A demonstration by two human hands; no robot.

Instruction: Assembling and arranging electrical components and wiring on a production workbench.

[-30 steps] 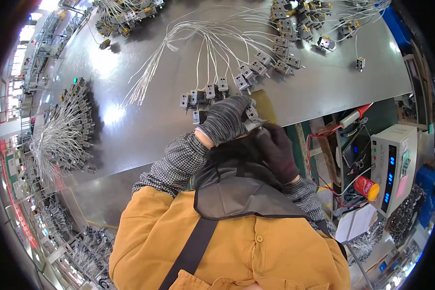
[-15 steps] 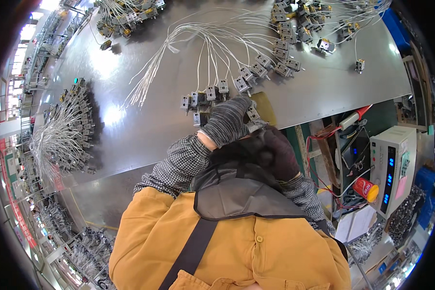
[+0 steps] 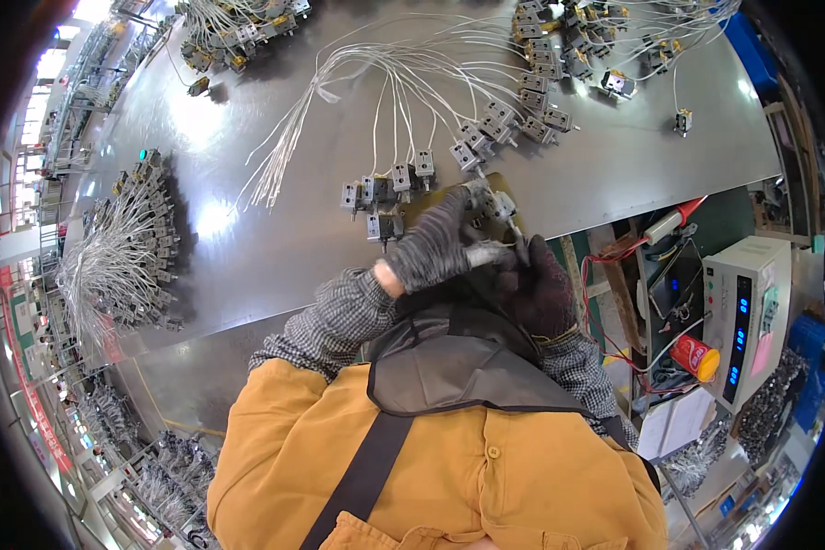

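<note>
- Head view: left hand [image 3: 434,246], grey-gloved, clenched on a small metal wired component [image 3: 488,203] at the near edge of the steel table [image 3: 247,257].
- Right hand [image 3: 539,286], dark-gloved, grasping a thin tool [image 3: 517,240], tip touching that component.
- Judged step: working one unit of the white-wire harness [image 3: 385,82].
- Next move calls for a steady grip and fine tip placement; contact detail too small to tell.

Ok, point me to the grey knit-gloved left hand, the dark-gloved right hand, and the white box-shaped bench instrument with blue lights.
Grey knit-gloved left hand [image 3: 434,246], head view, back of the hand.
Dark-gloved right hand [image 3: 538,289], head view, back of the glove.
White box-shaped bench instrument with blue lights [image 3: 747,316], head view, front panel.
</note>
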